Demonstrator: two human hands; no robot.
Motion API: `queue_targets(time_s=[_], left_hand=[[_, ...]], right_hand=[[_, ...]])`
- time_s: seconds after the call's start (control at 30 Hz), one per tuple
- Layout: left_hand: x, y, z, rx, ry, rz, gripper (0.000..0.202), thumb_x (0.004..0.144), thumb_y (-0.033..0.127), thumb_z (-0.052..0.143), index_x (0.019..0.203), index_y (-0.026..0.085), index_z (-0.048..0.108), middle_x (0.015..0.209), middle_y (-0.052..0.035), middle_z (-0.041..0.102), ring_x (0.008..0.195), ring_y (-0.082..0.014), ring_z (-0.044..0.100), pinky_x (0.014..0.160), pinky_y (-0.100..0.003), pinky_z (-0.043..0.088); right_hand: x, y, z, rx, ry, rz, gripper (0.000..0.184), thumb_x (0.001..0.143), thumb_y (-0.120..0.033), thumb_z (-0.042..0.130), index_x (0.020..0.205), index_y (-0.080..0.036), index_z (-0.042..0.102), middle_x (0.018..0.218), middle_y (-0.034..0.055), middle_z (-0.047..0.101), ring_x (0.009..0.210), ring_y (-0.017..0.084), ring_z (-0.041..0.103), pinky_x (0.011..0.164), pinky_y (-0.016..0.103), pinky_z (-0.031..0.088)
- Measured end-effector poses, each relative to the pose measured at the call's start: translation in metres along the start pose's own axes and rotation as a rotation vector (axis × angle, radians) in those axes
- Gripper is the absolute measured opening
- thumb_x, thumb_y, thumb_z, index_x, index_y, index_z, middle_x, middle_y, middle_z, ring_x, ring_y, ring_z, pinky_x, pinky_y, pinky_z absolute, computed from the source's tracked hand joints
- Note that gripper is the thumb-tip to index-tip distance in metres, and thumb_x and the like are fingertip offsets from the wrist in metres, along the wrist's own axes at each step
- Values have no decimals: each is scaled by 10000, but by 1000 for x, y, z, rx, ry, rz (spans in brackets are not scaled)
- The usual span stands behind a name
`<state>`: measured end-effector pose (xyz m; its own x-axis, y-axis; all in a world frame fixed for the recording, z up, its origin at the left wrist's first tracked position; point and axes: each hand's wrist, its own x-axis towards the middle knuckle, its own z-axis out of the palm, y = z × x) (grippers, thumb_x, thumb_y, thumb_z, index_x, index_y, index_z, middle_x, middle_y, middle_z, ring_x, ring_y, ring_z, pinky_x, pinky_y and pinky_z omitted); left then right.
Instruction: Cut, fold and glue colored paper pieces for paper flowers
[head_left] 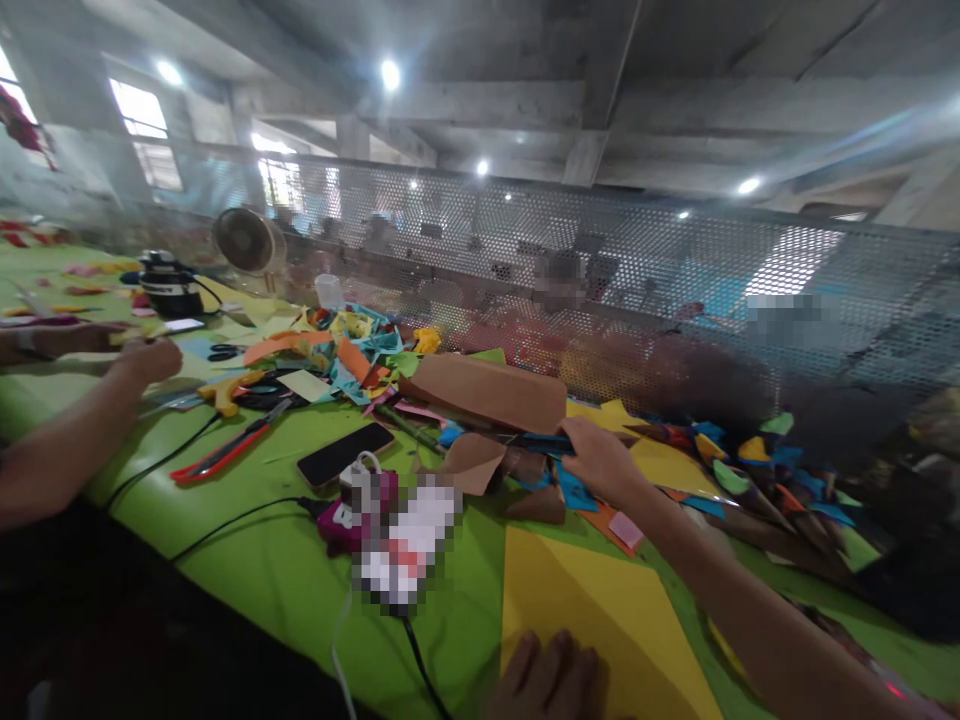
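My left hand (551, 682) lies with fingers spread on a yellow paper sheet (600, 600) at the table's near edge. Reaching forward, my right hand (600, 455) pinches the near right corner of a large brown paper piece (487, 392). That piece lies over a heap of coloured scraps. Smaller brown paper cut-outs (472, 462) lie just left of my right hand, with a pink paper piece (625, 530) below it. My right thumb and fingertips are partly hidden against the brown paper.
At left, a co-worker's hands (150, 360) hold something small. Red-handled pliers (229, 445), a yellow glue gun (229, 390), a black phone (345, 453) and a plugged-in power adapter (352, 515) with cables lie on the green table (277, 610). Behind stands a perforated metal screen (480, 270).
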<state>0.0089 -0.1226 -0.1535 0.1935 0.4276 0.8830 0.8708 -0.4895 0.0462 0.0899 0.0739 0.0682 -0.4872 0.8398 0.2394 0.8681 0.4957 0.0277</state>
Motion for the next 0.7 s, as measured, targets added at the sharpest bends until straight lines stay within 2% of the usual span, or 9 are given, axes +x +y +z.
queue_targets(time_s=[0.1, 0.2, 0.27, 0.33, 0.4, 0.47, 0.53, 0.63, 0.7], left_hand=[[11, -20, -22, 62, -39, 154, 280, 953, 409, 527, 1164, 298, 674, 1116, 40, 739, 1022, -165, 652, 911, -291, 483], [31, -34, -55, 19, -133, 248, 337, 940, 404, 549, 1272, 457, 571, 1261, 58, 672, 1124, -200, 613, 962, -359, 450], [45, -36, -73, -37, -352, 317, 467, 921, 475, 552, 1380, 425, 481, 1355, 0, 612, 1181, -234, 584, 941, -370, 461], [57, -34, -88, -127, -526, 213, 571, 876, 638, 507, 1389, 388, 483, 1394, -60, 575, 1234, -300, 552, 951, -448, 464], [68, -29, -99, -197, -700, 100, 577, 888, 657, 467, 1405, 401, 457, 1483, -70, 479, 1316, -316, 486, 1007, -498, 437], [80, -23, -106, -247, -822, 35, 539, 925, 619, 431, 1417, 398, 442, 1534, -61, 407, 1376, -309, 418, 1061, -524, 400], [93, -17, -108, -262, -891, -14, 526, 939, 598, 422, 1419, 385, 444, 1544, -55, 391, 1407, -310, 371, 1096, -546, 366], [111, -10, -104, -251, -946, 4, 508, 971, 523, 415, 1456, 376, 392, 1568, -63, 345, 1437, -299, 317, 1130, -560, 317], [120, -6, -97, -222, -956, 20, 513, 981, 502, 406, 1475, 373, 360, 1570, -72, 338, 1441, -300, 309, 1134, -573, 303]], right_hand=[[-30, 18, -15, 17, 28, 64, 254, 739, -131, 519, 982, -171, 583, 984, 106, 671, 942, 263, 612, 790, 318, 409], [-71, 36, -29, 96, 38, 111, 242, 781, -219, 533, 1017, -193, 580, 1027, 96, 684, 951, 264, 631, 788, 326, 440], [-106, 47, -37, 208, 60, 133, 286, 792, -267, 534, 1067, -202, 578, 1099, 102, 677, 1005, 282, 632, 848, 365, 453], [-144, 56, -44, 347, 88, 173, 351, 790, -293, 540, 1130, -214, 577, 1175, 101, 663, 1090, 305, 611, 925, 411, 445], [-183, 62, -49, 501, 74, 252, 395, 787, -343, 570, 1166, -233, 580, 1217, 88, 657, 1155, 323, 585, 969, 439, 439], [-219, 66, -51, 650, 12, 361, 441, 783, -407, 613, 1191, -242, 576, 1219, 87, 661, 1162, 332, 587, 971, 454, 455], [-251, 67, -50, 758, -44, 429, 495, 771, -453, 660, 1205, -237, 559, 1210, 101, 660, 1138, 329, 606, 958, 454, 477], [-288, 65, -46, 793, -38, 454, 483, 772, -489, 684, 1159, -231, 557, 1166, 104, 655, 1102, 310, 623, 942, 442, 499], [-305, 62, -44, 786, -55, 504, 465, 804, -525, 638, 1154, -228, 565, 1104, 94, 670, 1005, 289, 660, 874, 424, 537]])
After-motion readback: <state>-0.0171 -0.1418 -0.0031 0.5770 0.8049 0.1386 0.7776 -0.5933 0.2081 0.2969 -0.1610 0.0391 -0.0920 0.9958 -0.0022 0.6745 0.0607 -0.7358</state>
